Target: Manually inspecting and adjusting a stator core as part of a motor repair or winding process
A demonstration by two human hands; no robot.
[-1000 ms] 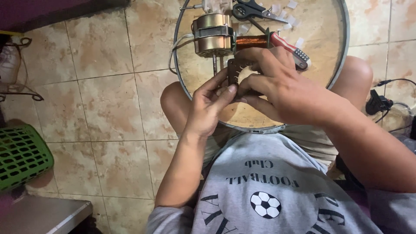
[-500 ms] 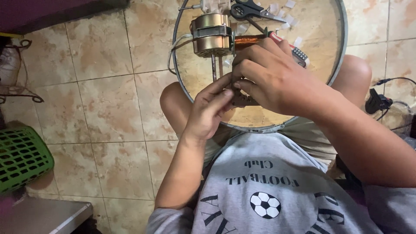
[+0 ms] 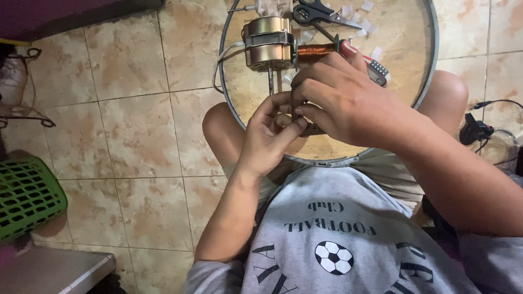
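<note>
Over a round tray (image 3: 425, 81) resting on the person's knees, the left hand (image 3: 269, 139) and right hand (image 3: 343, 103) meet at the picture's centre, fingertips of both pinched on a small dark part (image 3: 311, 129) mostly hidden between them. At 12 o'clock from the hands a metal motor (image 3: 268, 42) with a copper coil (image 3: 315, 51) lies on the tray, scissors (image 3: 321, 12) beyond it at 1 o'clock. A green basket (image 3: 24, 196) sits on the tiled floor (image 3: 136, 125) at 9 o'clock.
</note>
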